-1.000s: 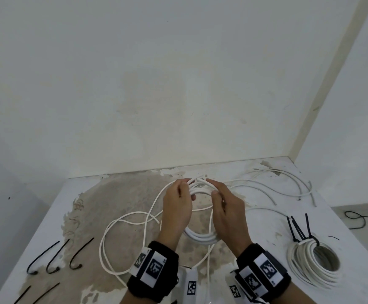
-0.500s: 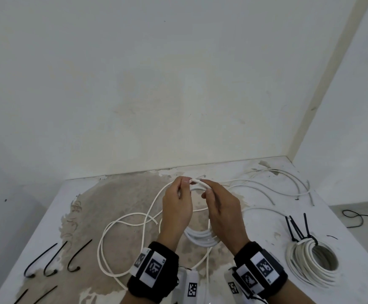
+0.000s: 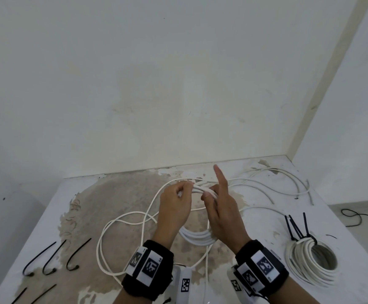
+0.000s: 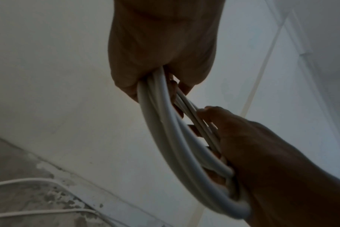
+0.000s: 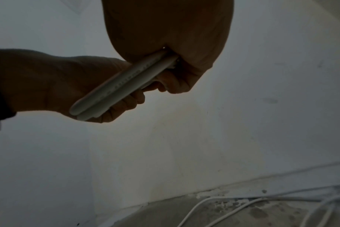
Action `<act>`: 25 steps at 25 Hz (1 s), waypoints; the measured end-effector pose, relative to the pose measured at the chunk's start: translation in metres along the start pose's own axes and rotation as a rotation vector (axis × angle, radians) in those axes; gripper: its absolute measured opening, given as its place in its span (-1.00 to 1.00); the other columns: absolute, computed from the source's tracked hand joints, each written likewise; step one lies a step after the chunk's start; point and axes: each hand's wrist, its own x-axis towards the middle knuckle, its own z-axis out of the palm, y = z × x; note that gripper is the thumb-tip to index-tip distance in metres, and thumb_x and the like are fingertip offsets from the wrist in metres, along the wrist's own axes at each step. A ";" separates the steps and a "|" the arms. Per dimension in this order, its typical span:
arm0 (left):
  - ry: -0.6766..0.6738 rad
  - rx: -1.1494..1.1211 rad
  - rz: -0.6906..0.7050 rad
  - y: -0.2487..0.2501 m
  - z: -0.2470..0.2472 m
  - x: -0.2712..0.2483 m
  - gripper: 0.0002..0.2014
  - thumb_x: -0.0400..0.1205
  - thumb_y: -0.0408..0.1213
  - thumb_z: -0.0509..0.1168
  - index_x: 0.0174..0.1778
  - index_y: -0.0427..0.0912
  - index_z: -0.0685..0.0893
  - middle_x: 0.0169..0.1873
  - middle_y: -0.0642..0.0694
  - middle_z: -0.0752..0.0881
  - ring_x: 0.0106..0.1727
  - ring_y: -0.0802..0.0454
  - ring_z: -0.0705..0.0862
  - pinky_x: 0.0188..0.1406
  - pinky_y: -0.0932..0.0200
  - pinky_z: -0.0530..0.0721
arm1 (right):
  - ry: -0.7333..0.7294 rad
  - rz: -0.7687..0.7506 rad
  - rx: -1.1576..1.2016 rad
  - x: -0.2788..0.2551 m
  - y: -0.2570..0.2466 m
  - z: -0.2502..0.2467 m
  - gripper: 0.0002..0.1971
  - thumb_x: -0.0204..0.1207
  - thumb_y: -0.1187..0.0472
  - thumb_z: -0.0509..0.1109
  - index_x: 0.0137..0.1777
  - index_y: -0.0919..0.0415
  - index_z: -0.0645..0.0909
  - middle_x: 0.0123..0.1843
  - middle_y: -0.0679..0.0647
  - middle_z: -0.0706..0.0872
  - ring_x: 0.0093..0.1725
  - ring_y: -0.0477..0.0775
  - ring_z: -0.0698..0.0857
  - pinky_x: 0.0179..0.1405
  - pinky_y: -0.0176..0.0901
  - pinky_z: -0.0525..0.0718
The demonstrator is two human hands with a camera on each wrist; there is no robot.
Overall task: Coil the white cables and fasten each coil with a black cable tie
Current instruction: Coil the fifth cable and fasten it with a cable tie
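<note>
White round plastic cable loops (image 3: 197, 236) hang above the stained white tabletop (image 3: 117, 194), their top clenched in the left hand (image 3: 174, 207); the right hand (image 3: 224, 212) grasps them, forefinger straight. Best keep turns even and pinched together before reaching the black ties (image 3: 53, 257) lying near left.

Bare hands, black wristbands (image 3: 148, 268) on both wrists, white tags printed with black square-pattern markers (image 3: 264, 265)

Right hand (image 3: 223, 212) index finger now straight, pointing up and away; before it was curled at top of coil (image 3: 197, 236). Thumb and other fingers now hold coil strands beside left hand (image 3: 174, 207). Coil top sits little lower.
</note>
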 end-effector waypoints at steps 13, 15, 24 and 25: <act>-0.274 -0.028 0.128 -0.017 -0.028 0.009 -0.76 0.77 -0.23 0.17 -0.13 0.01 0.71 -0.21 0.11 0.74 -0.17 0.19 0.66 -0.07 0.13 0.64 | -0.449 0.789 0.857 0.017 -0.013 -0.022 -0.42 0.79 -0.18 -0.02 0.11 0.30 0.66 -0.21 0.31 0.75 -0.39 0.21 0.67 -0.31 -0.06 0.67; -0.424 -0.035 0.114 -0.016 -0.035 0.008 -0.75 0.75 -0.32 0.19 -0.14 -0.08 0.74 -0.29 0.13 0.71 -0.24 0.21 0.63 -0.15 0.27 0.56 | -0.747 0.903 0.991 0.018 -0.011 -0.029 -0.29 0.77 -0.23 -0.07 0.02 0.39 0.68 -0.29 0.29 0.74 -0.28 0.26 0.74 -0.11 0.02 0.71; -0.270 -0.230 -0.030 -0.026 -0.055 0.002 -0.77 0.75 -0.36 0.20 -0.21 -0.26 0.66 -0.47 0.10 0.66 -0.46 0.16 0.56 -0.39 0.31 0.53 | -0.675 1.001 1.319 0.007 -0.048 0.019 -0.58 0.73 -0.11 0.14 -0.25 0.15 0.50 -0.56 -0.08 0.22 -0.62 -0.13 0.25 -0.45 -0.25 0.43; -0.179 -0.217 -0.066 -0.033 -0.056 0.000 -0.76 0.76 -0.26 0.22 -0.18 -0.23 0.67 -0.48 0.05 0.67 -0.49 0.10 0.55 -0.44 0.26 0.53 | -0.633 1.008 1.319 0.009 -0.050 0.023 -0.59 0.71 -0.11 0.15 -0.27 0.14 0.49 -0.57 -0.09 0.20 -0.64 -0.14 0.22 -0.51 -0.26 0.37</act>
